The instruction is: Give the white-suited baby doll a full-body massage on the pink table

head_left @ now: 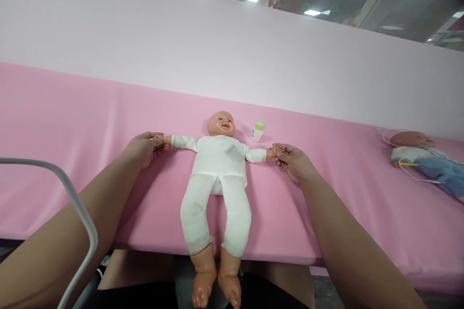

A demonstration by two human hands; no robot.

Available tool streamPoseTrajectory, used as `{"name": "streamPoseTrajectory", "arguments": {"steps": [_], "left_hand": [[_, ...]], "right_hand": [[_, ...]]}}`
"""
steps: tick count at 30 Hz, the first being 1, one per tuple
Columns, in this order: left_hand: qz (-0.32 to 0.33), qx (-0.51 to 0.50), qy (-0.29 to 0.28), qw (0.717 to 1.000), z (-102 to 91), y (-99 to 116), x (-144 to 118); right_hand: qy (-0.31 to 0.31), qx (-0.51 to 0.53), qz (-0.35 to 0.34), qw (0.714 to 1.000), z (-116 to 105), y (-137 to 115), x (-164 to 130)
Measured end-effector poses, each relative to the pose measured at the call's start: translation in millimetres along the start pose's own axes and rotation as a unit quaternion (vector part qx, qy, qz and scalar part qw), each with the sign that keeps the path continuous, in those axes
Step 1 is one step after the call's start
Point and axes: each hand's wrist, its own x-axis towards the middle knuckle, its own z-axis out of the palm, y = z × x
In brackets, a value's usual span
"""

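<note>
A doll [217, 164] in white lies face up on the pink mat [72, 145], arms spread wide, its bare feet hanging over the near edge. The left hand [143, 148] has its fingers closed on the doll's left-side hand; the right hand [293, 160] pinches the other one. Just far right of the doll's head lies a small bottle [257, 131] with a green cap, its label too small to read. Well apart at the right lies a second doll [424, 157] in blue with a thin tube. A grey cable [78, 212] crosses the near left.

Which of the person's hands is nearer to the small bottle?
Right. The right hand holds the doll's hand just below the bottle; the left hand grips the doll's other hand, far across.
</note>
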Motion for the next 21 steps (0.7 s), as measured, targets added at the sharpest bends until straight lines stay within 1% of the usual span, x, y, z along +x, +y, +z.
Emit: {"name": "streamPoseTrajectory", "arguments": {"steps": [3, 7, 10, 13, 17, 19, 21], "left_hand": [[0.003, -0.002, 0.002, 1.000, 0.4, -0.1, -1.3], [0.004, 0.001, 0.003, 1.000, 2.0, 0.6, -2.8], [0.005, 0.006, 0.001, 1.000, 2.4, 1.4, -3.5], [0.001, 0.012, -0.001, 1.000, 1.5, 1.5, -2.8], [0.006, 0.013, -0.012, 1.000, -1.5, -0.6, 0.9], [0.012, 0.015, -0.017, 1.000, -2.9, -1.9, 3.0], [0.016, 0.017, -0.019, 1.000, -3.5, -2.8, 4.0]], "right_hand": [[-0.010, -0.020, 0.005, 1.000, 2.7, -3.0, -3.0], [-0.010, -0.044, -0.009, 0.999, 5.8, -1.4, -2.6], [0.012, -0.078, -0.030, 0.996, 6.5, 2.5, 1.1], [0.045, -0.147, -0.053, 0.987, 7.5, 3.8, 4.1], [0.079, -0.223, -0.041, 0.971, 10.8, 1.2, 4.8], [0.078, -0.219, -0.028, 0.972, 10.7, 1.1, 5.0], [0.063, -0.186, -0.014, 0.980, 8.2, 2.6, 5.3]]}}
